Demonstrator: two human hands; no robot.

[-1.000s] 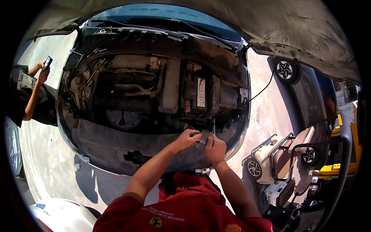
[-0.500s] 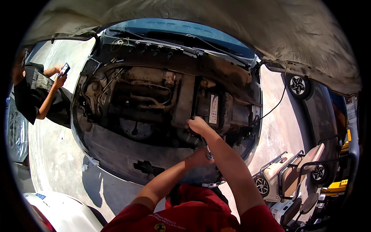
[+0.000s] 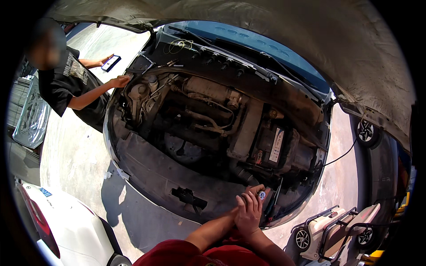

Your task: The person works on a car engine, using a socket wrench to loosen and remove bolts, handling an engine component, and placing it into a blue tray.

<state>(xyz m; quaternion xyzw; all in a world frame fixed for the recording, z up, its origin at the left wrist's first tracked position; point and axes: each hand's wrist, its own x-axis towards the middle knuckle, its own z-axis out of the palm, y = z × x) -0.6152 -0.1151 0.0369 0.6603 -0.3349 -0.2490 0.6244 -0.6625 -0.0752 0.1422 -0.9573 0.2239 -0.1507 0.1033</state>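
Observation:
I lean over a car's open engine bay (image 3: pixel 208 133). Both my hands meet at its near front edge, right of centre. My left hand (image 3: pixel 254 189) is curled around a small tool with a round blue-and-white end (image 3: pixel 262 195). A thin dark rod (image 3: pixel 277 195) stands up just right of it. My right hand (image 3: pixel 247 213) lies on top of the left one, fingers together and pointing up toward the tool. Whether it also grips the tool is hidden. A black battery (image 3: pixel 270 144) sits in the bay just above my hands.
The raised hood (image 3: pixel 284 31) arches overhead. A person in a black shirt (image 3: pixel 66 84) stands at the far left, one hand on the fender, the other holding a phone (image 3: pixel 110 62). A white car (image 3: pixel 66 226) is lower left. A wheeled cart (image 3: pixel 330 228) and another car's wheel (image 3: pixel 366 131) are right.
My right hand has come back from reaching up toward the battery and now rests on my left hand at the bay's front edge. The view has shifted closer.

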